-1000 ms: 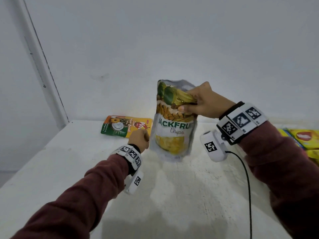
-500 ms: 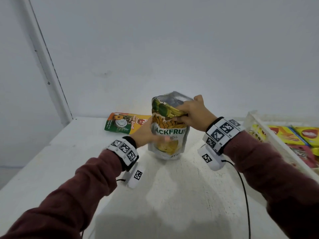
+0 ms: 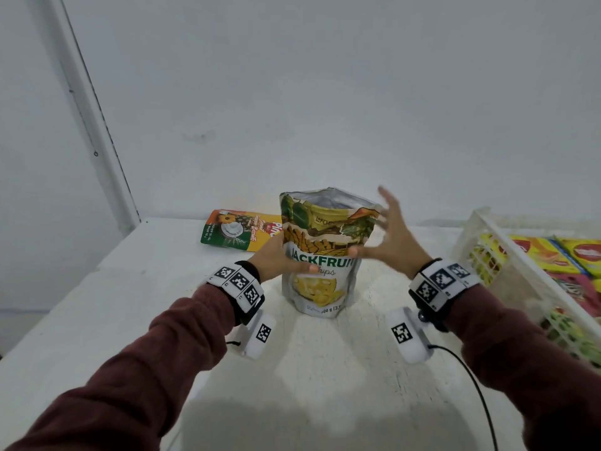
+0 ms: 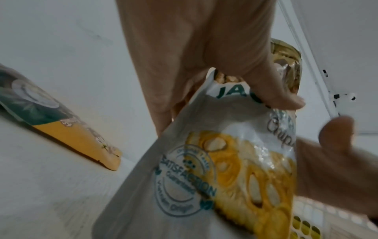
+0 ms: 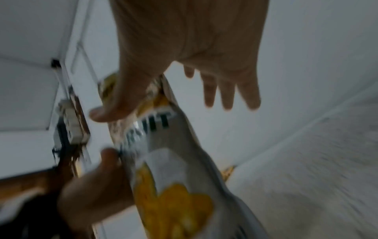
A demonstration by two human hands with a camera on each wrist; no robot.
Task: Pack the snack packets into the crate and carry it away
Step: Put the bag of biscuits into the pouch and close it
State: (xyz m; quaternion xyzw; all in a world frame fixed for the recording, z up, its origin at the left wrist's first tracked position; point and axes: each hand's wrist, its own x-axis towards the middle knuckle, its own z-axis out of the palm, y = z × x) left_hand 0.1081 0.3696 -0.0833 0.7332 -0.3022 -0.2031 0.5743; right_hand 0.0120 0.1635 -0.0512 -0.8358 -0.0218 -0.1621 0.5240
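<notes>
My left hand (image 3: 276,255) grips the jackfruit pouch (image 3: 320,252) upright on the table (image 3: 97,314), thumb across its front; my right hand (image 3: 390,236) at its 3 o'clock, fingers spread; crate (image 3: 507,255) farther toward 3

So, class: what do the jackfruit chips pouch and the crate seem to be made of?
Jackfruit chips pouch: probably glossy plastic film with a foil lining; it creases, shows glare, and its open top looks silvery inside. Crate: most likely moulded white plastic, matte, with a stiff lattice wall of small holes.
</notes>
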